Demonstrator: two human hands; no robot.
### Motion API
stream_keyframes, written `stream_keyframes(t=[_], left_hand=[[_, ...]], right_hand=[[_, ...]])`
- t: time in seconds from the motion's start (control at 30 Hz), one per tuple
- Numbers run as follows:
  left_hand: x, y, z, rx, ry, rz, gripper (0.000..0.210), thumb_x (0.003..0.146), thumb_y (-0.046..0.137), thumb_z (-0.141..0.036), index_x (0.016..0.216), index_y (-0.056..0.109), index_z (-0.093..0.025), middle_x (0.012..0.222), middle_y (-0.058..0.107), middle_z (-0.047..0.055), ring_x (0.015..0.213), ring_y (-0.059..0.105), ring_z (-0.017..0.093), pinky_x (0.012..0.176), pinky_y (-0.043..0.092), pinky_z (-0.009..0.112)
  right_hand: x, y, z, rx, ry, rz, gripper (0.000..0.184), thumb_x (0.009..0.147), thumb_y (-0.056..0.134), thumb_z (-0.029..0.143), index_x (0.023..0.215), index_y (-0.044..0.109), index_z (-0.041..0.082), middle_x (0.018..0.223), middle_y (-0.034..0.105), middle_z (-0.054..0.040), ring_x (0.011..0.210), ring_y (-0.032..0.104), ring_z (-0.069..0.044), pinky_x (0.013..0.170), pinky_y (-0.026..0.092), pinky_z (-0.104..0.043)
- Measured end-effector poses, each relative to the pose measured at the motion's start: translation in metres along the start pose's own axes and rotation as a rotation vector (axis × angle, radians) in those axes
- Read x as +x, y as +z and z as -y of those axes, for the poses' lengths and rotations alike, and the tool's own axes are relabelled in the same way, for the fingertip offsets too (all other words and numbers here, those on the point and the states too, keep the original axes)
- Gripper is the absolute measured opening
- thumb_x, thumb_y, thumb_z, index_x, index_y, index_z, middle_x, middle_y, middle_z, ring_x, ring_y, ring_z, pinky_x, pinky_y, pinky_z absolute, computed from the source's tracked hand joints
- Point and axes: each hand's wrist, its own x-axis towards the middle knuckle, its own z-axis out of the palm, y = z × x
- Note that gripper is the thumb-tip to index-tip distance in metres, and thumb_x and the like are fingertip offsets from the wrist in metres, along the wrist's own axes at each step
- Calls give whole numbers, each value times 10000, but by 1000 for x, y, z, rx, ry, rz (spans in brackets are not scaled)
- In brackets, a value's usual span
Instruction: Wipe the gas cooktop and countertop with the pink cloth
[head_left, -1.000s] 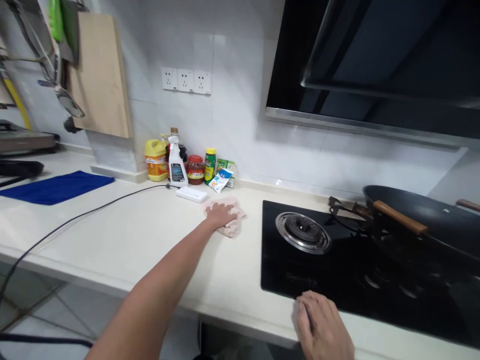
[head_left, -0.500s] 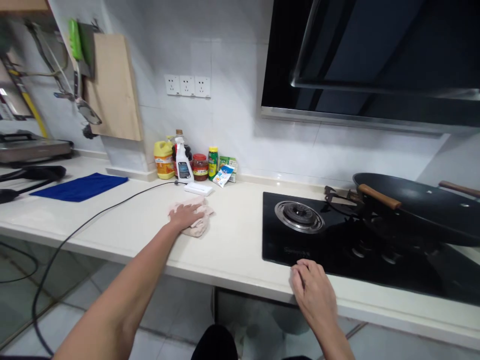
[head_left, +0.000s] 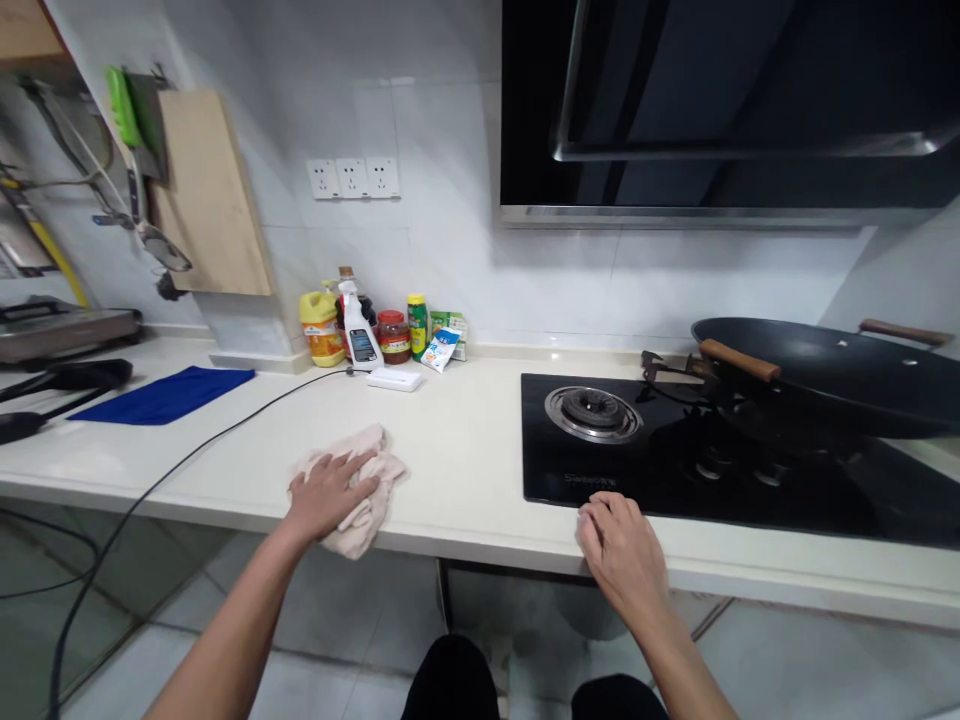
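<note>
While the pink cloth [head_left: 365, 515] is pressed against the table [head_left: 457, 440] by the left hand [head_left: 327, 497], its fingers spread apart, one end is draped over the front edge; the right hand [head_left: 622, 550], its fingers loosely curled together, is rested at the cooktop's [head_left: 600, 470] near edge.

Cloth [head_left: 366, 515] left of stove [head_left: 656, 468]

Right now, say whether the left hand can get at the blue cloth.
Probably yes: the left hand rests on the pale pink cloth, and only the thin black cable crosses the counter between that hand and the blue cloth.
</note>
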Motion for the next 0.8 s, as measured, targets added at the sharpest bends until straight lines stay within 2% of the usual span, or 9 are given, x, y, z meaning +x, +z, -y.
stream_keyframes(t=[0.1, 0.17, 0.33, 0.43, 0.57, 0.67, 0.8], left_hand=[[-11, 0, -24, -6, 32, 40, 658, 940, 316, -610, 1557, 381, -387, 1657, 342, 13, 1541, 221, 336, 1187, 192, 608], [-20, 0, -49, -39, 96, 59, 663, 932, 327, -643, 1550, 384, -411, 1670, 309, -3, 1552, 190, 335, 1198, 165, 612], [-42, 2, -126, -160, 374, 104, 661, 908, 382, -717, 1533, 367, -502, 1683, 250, -69, 1572, 111, 321, 1228, 97, 598], [-42, 2, -162, -227, 520, 144, 649, 906, 359, -761, 1514, 374, -536, 1680, 260, -76, 1576, 80, 316, 1230, 56, 614], [-14, 2, -183, -254, 601, 215, 661, 938, 298, -729, 1552, 329, -485, 1687, 257, -52, 1576, 64, 320, 1223, 49, 630], [17, 4, -189, -222, 564, 224, 664, 952, 281, -686, 1570, 309, -444, 1688, 260, -39, 1572, 86, 326, 1222, 72, 617], [60, 6, -201, -201, 500, 172, 676, 941, 309, -663, 1564, 342, -404, 1666, 326, -3, 1555, 142, 359, 1206, 109, 633]], right_hand=[[0, 0, 2, 1, 3, -7, 210, 990, 484, 231, 926, 682, 196, 1056, 654, -77, 955, 540, -204, 836, 409, -338], [0, 0, 3, 0, 4, -20, 234, 996, 467, 227, 908, 683, 199, 1053, 654, -76, 954, 543, -201, 834, 407, -336], [0, 0, 3, -4, -14, -39, 260, 1006, 446, 231, 906, 685, 204, 1046, 654, -77, 939, 550, -197, 826, 411, -334], [-1, -1, 3, -6, -30, -51, 250, 1004, 448, 232, 936, 687, 202, 1055, 654, -80, 948, 565, -195, 824, 421, -329], [-2, -2, 4, -1, -38, -58, 225, 994, 458, 219, 970, 681, 206, 1079, 652, -79, 991, 583, -200, 830, 429, -330], [-3, -2, 6, 12, -29, -54, 218, 996, 452, 210, 985, 670, 210, 1089, 655, -80, 1020, 591, -208, 845, 433, -341], [-3, -4, 8, 7, -34, -71, 202, 995, 460, 215, 980, 662, 207, 1094, 660, -88, 1015, 605, -216, 831, 450, -345]])
